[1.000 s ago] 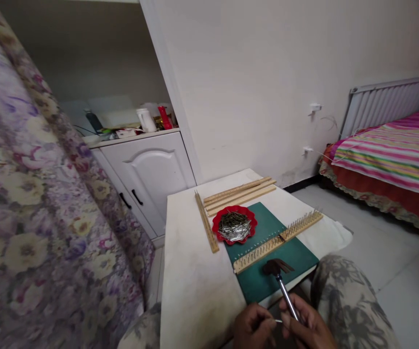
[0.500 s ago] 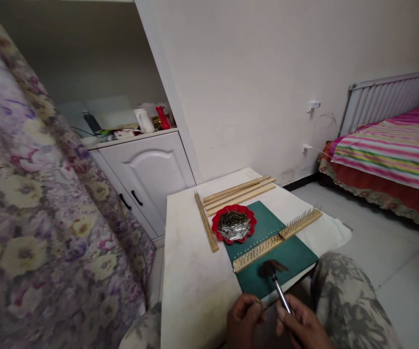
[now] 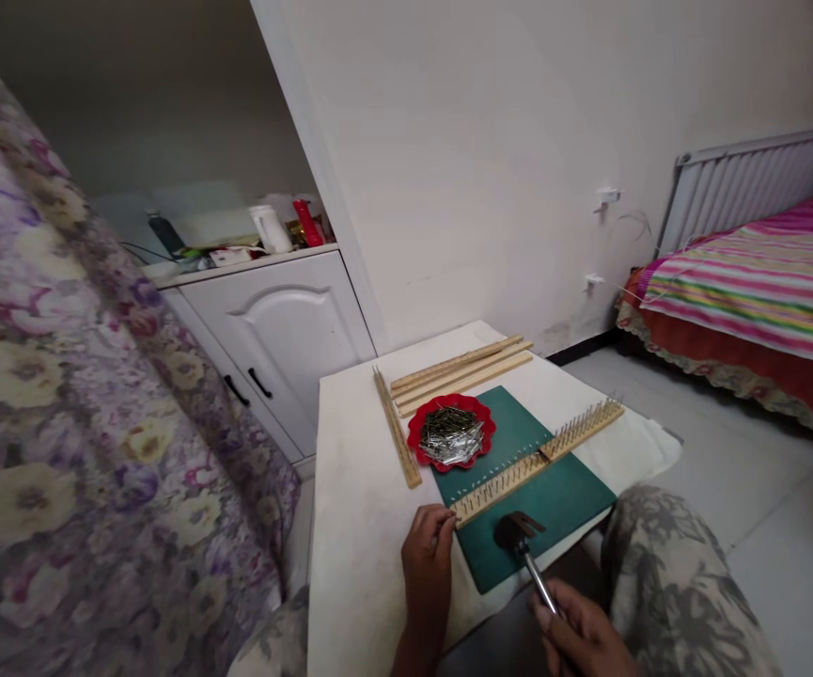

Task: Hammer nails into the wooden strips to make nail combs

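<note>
In the head view my right hand (image 3: 579, 628) is closed round the handle of a claw hammer (image 3: 534, 569), whose dark head hangs over the near part of a green board (image 3: 568, 512). My left hand (image 3: 429, 550) has its fingertips pinched together at the left end of a wooden strip (image 3: 511, 487). Whatever lies between those fingertips is too small to make out. Rows of thin nails stand up along the strip, which lies slantwise across the board. Behind it, a red scalloped dish (image 3: 414, 434) holds a heap of nails (image 3: 452, 434), some dark and some silvery.
Several wooden strips (image 3: 462, 376) lie at the back of the white-covered table (image 3: 356, 545), and another strip (image 3: 397, 428) lies left of the dish. A floral curtain (image 3: 96, 395) and a white cabinet (image 3: 286, 329) flank the left. My patterned knee (image 3: 674, 555) is at the right.
My left hand has moved forward and left, from beside the hammer handle to the strip's left end. The hammer has shifted slightly left and towards me, still in my right hand.
</note>
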`<action>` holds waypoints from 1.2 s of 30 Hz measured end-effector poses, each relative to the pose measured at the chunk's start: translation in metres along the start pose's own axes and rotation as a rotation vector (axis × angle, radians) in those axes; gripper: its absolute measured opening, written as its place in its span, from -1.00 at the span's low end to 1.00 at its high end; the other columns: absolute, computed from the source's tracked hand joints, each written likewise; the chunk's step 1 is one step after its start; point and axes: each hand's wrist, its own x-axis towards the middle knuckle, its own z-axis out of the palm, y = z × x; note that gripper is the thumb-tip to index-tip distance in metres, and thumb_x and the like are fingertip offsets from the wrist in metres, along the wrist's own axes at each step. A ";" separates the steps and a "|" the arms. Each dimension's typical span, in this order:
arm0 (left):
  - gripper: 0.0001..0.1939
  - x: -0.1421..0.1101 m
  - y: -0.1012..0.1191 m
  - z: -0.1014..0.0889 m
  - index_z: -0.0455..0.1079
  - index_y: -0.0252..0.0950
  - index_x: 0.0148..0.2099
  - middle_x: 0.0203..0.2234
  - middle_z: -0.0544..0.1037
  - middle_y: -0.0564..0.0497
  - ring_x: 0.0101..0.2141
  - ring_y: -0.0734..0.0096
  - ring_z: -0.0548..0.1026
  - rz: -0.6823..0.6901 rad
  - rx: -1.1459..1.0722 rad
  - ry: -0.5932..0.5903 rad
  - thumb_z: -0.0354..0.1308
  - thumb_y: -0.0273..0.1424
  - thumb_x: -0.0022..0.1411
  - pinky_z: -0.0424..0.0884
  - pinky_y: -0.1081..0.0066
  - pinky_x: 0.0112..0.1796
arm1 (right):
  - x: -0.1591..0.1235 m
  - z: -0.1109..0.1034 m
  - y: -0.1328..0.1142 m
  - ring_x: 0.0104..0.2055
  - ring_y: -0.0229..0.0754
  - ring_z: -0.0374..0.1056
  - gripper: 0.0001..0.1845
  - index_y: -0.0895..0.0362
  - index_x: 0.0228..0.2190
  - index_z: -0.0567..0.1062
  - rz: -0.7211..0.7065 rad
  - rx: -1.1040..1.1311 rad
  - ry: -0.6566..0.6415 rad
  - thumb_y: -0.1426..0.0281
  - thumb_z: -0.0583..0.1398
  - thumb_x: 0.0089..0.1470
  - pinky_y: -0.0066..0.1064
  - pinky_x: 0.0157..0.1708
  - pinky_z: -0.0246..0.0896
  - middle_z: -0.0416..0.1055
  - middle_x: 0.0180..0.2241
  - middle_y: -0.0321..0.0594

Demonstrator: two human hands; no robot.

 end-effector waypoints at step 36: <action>-0.77 0.006 -0.003 0.006 0.37 -0.28 -0.38 -0.42 0.43 -0.01 -0.34 0.39 0.42 0.064 0.052 -0.065 -0.06 -0.36 0.25 0.35 0.43 -0.30 | 0.005 0.018 -0.056 -0.80 -0.43 -0.09 -0.56 0.08 -0.49 0.26 -0.068 -0.132 -0.096 -0.05 0.02 0.03 -0.59 -0.80 -0.28 0.13 -0.75 -0.55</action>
